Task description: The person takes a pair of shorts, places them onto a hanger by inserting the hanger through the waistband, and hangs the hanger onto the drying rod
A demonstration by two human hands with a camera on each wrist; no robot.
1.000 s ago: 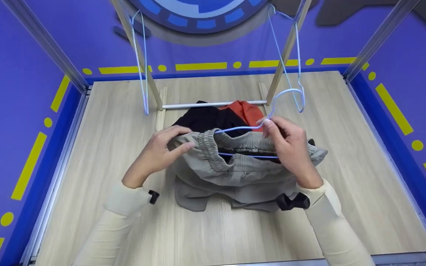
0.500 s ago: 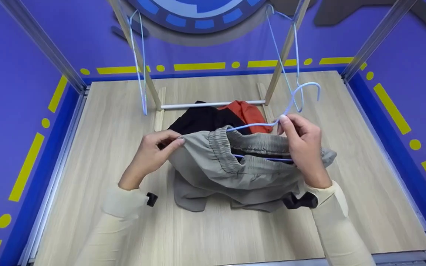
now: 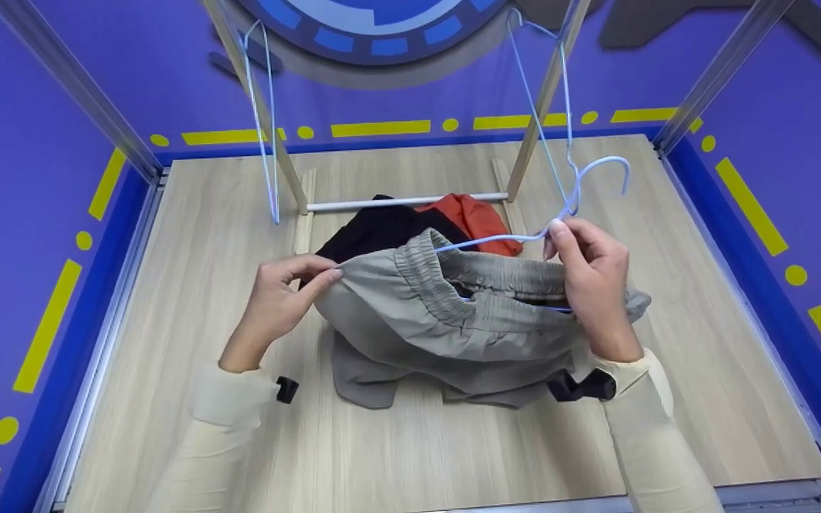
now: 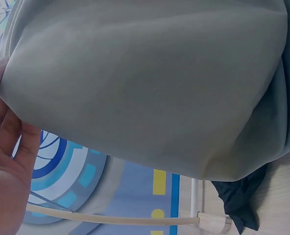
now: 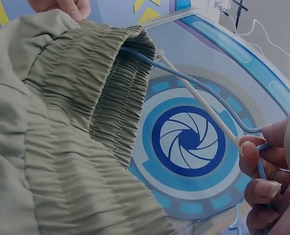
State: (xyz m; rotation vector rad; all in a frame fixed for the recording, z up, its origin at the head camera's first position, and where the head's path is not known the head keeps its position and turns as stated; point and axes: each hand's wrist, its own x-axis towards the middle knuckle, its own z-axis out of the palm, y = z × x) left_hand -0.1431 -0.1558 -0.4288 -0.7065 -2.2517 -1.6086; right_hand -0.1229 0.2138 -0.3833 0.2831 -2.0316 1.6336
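Grey-green shorts [image 3: 382,313] with a gathered elastic waistband [image 5: 61,161] hang between the hands. At their left side, the left hand [image 3: 279,303] pinches the cloth between thumb and fingers. A light blue wire hanger [image 3: 492,240] runs into the open waist, its left shoulder passing under the band and its lower bar showing inside. The right hand [image 3: 596,278] pinches this hanger just below its hook, which points up and right. In the right wrist view the blue wire [image 5: 199,85] leads from the fingers into the waistband. The hanger's left end is hidden in the cloth.
Behind the shorts lie a black garment [image 3: 389,224] and an orange-red garment [image 3: 471,214] on the wooden tabletop [image 3: 218,214]. A wooden rack with a white lower bar [image 3: 353,205] stands there. Wire hangers [image 3: 262,128] hang at its left and right [image 3: 567,92].
The left hand has shifted left and now pinches the shorts' side, pulling it outward. The right hand has moved right with the hanger, whose hook has swung further right.
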